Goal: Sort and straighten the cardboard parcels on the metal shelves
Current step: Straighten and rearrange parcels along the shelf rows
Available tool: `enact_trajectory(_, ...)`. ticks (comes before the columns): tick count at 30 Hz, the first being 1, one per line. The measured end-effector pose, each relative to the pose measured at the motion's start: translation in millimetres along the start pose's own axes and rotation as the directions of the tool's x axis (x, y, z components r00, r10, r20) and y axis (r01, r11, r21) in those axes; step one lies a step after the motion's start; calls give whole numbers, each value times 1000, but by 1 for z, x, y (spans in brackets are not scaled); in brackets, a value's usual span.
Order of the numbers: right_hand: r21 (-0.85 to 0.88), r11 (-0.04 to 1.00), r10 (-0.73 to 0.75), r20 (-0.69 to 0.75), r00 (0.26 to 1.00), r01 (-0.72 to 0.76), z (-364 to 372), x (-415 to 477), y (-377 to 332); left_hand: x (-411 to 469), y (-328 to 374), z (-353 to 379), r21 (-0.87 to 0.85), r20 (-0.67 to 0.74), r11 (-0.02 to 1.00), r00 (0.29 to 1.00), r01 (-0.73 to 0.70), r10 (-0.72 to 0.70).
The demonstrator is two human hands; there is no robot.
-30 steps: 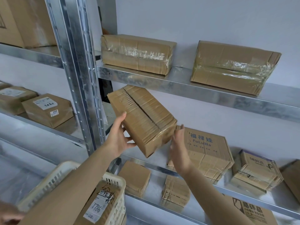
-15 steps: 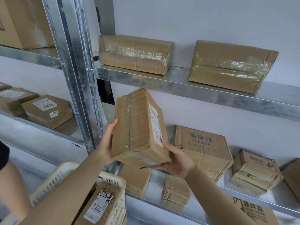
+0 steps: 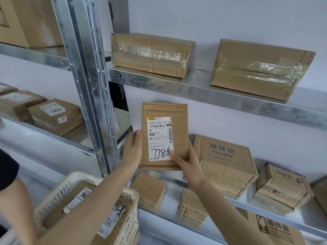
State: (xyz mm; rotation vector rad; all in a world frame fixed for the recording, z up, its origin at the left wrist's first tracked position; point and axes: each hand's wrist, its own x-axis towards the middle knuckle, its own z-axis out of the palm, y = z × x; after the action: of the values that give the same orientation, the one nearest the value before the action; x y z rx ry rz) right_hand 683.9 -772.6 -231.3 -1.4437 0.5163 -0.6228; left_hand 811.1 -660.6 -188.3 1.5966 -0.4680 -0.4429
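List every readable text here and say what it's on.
"502B P021-00 94", handwritten "7786": label on the held parcel.
"福禄娃 FuLuWa": middle-shelf box.
"2258": sticker on the left-shelf box.
"786": label on the basket parcel.
"易碎品": bottom-right box.
Other print: too small or blurred to read.

Bright even light, soft shadows (edges bowed, lower-left blurred).

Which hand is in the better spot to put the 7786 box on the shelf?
Probably the right hand: it pinches the parcel at its bottom corner, thumb on the label, so it seems to carry the weight. The left hand only holds the side edge.
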Motion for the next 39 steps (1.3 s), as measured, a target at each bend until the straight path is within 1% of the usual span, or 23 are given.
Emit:
enact_trajectory(3, -78, 997, -31, -21, 999, 29, 4, 4, 8, 0, -7, -1, -1, -23, 1000, 999, 27, -27)
enact_trajectory(7, -80, 997, 5, -12, 1000, -6, 7, 9, 15, 8, -19, -7, -5, -9, 996, 996, 88, -88)
enact_trajectory(10, -93, 995, 45, -13, 999, -46, 8, 14, 17, 11, -22, -11, 32, -5, 994, 994, 107, -107)
enact_trajectory(13, -72, 987, 143, -48, 989, -146, 9, 21, 15, 12, -21, -17, 48, -11, 991, 992, 127, -127)
enact_trajectory(15, -98, 979, 176, -50, 983, -180, 10, 25, 11, 17, -28, -23, 42, 19, 990, 990, 136, -137)
enact_trajectory(18, -136, 974, 170, -93, 981, -182, 6, 37, 12, 23, -38, -27, 5, 69, 974, 971, 227, -227)
enact_trajectory(22, -90, 965, 236, -101, 967, -245, 2, 63, 19, 22, -42, -28, -130, 148, 908, 913, 399, -380)
enact_trajectory(25, -178, 951, 230, -135, 964, -252, 3, 85, 25, 23, -48, -27, -108, 213, 888, 883, 447, -419)
enact_trajectory(28, -262, 927, 249, -106, 963, -268, 1, 105, 29, 25, -54, -28, -121, 241, 851, 847, 511, -474)
enact_trajectory(30, -321, 908, 252, -94, 963, -268, 0, 117, 34, 28, -59, -28, -130, 267, 838, 833, 529, -485)
enact_trajectory(34, -459, 851, 213, -142, 967, -255, 3, 135, 43, 31, -63, -26, -109, 342, 857, 829, 503, -443)
enact_trajectory(39, -672, 710, 102, -199, 975, -212, 10, 147, 50, 34, -60, -28, -45, 381, 889, 831, 455, -406)
